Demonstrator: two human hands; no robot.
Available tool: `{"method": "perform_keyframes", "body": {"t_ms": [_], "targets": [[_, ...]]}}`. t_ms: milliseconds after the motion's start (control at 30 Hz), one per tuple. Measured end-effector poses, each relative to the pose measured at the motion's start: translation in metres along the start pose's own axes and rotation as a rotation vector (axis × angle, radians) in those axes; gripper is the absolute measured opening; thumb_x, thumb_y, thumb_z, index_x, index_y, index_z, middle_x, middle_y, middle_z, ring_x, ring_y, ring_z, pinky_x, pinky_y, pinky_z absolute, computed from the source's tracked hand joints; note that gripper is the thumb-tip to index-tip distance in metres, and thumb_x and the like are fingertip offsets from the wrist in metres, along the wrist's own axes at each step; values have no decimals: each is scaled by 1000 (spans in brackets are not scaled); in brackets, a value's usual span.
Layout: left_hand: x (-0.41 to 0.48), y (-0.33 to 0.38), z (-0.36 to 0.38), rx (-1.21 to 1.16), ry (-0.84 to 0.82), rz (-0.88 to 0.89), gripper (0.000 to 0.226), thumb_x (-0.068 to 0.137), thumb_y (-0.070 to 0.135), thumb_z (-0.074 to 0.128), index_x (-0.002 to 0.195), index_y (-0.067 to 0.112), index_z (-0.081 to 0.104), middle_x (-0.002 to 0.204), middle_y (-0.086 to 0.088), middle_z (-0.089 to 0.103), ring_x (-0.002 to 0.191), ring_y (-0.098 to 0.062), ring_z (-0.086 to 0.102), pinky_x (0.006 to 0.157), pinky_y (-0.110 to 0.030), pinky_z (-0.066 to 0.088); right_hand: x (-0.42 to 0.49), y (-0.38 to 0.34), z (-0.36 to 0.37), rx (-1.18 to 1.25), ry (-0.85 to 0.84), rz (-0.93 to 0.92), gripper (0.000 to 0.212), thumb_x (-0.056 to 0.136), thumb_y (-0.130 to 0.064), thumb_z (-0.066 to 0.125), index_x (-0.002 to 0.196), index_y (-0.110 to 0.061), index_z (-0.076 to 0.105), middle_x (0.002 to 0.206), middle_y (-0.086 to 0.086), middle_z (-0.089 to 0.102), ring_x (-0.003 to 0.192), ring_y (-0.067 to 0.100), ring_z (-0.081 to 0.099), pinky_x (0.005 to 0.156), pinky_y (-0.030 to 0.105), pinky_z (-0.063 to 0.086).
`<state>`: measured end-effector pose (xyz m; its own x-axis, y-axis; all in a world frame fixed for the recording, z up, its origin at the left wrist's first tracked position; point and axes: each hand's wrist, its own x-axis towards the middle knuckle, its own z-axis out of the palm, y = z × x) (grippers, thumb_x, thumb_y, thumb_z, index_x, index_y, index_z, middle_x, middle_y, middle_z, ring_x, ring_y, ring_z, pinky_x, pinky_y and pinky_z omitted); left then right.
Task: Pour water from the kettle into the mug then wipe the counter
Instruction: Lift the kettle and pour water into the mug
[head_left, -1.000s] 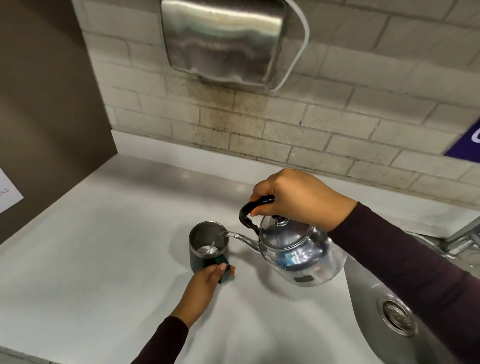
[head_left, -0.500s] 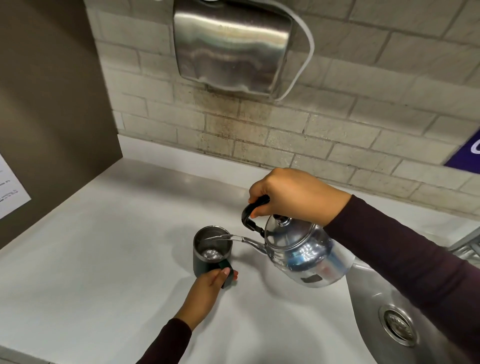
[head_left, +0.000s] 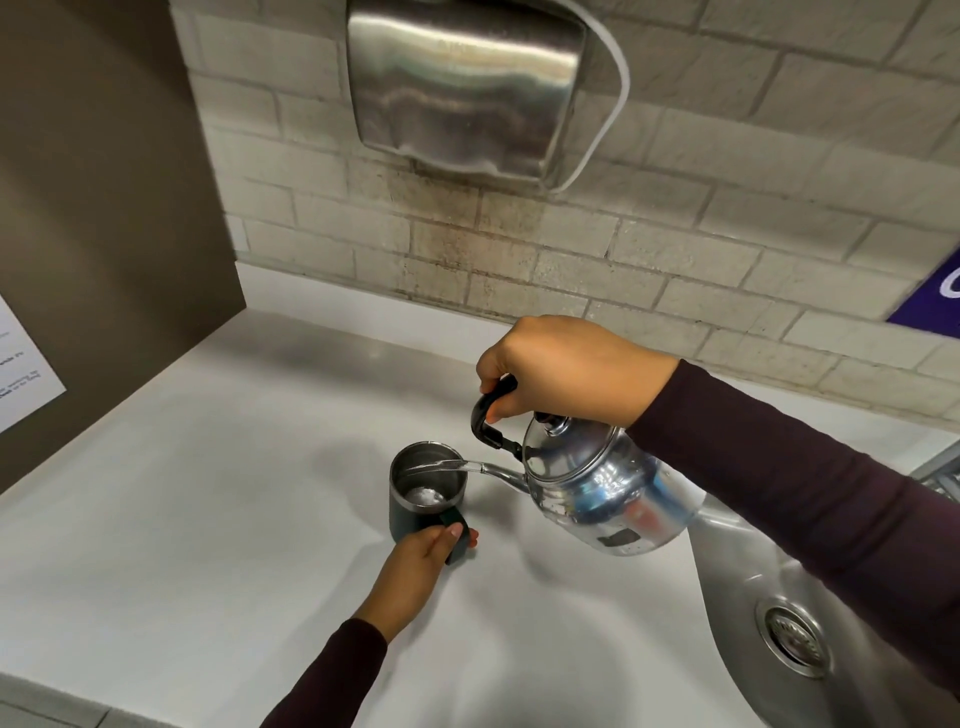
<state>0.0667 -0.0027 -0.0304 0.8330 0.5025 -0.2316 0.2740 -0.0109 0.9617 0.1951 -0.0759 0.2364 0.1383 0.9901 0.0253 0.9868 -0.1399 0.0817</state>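
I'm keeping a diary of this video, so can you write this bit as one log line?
step: pouring | right hand: tilting kettle | left hand: holding mug handle | water: entering mug | counter: unwiped

A single head-worn wide-angle camera supplies the only view. It looks forward and steeply down at the white counter (head_left: 218, 519) from above its front edge, close enough that both forearms enter from the bottom and right of the frame. Beyond the counter the view faces the brick wall (head_left: 675, 249), with the steel wall unit (head_left: 462, 88) at top centre. The sink (head_left: 789, 634) lies at the counter's right end.
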Motion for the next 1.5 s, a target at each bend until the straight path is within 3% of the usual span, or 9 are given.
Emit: {"method": "perform_keyframes", "body": {"t_ms": [300,467,567,833,1500], "targets": [[1,0,-1,25,-11,-13,32,97,33,43,82,37,71,88,21,72,89,12,61,74,2,38,3,-5,-3,-27,-3,-13,23,76,-37,72,90,-19,70,69,-8,52,61,13,46,44,18,25],[0,1,-2,29,-19,-10,31,98,33,43,85,35,71,91,19,72,91,10,61,73,5,38,5,-8,-5,-30,-14,-9,21,76,-35,73,89,-18,70,64,-11,46,55,8,41,44,19,22],[0,1,-2,38,-23,-3,31,98,33,42,87,35,71,92,19,71,93,7,61,77,-1,37,6,-10,-7,-31,-27,-6,20,75,-34,73,88,-18,70,58,-14,41,52,5,38,44,20,23],[1,-1,-1,39,-21,9,33,98,33,42,82,37,70,92,19,71,94,5,61,78,-5,37,8,-14,-10,-35,-27,-18,22,76,-32,73,90,-17,69,69,-8,47,65,15,46,46,18,26],[1,-3,-1,54,-10,33,37,98,34,42,76,38,71,96,12,71,98,-6,61,81,-8,38,11,-14,-8,-58,16,-47,21,74,-32,74,87,-16,70,69,-5,53,64,16,48,46,19,28]]}}
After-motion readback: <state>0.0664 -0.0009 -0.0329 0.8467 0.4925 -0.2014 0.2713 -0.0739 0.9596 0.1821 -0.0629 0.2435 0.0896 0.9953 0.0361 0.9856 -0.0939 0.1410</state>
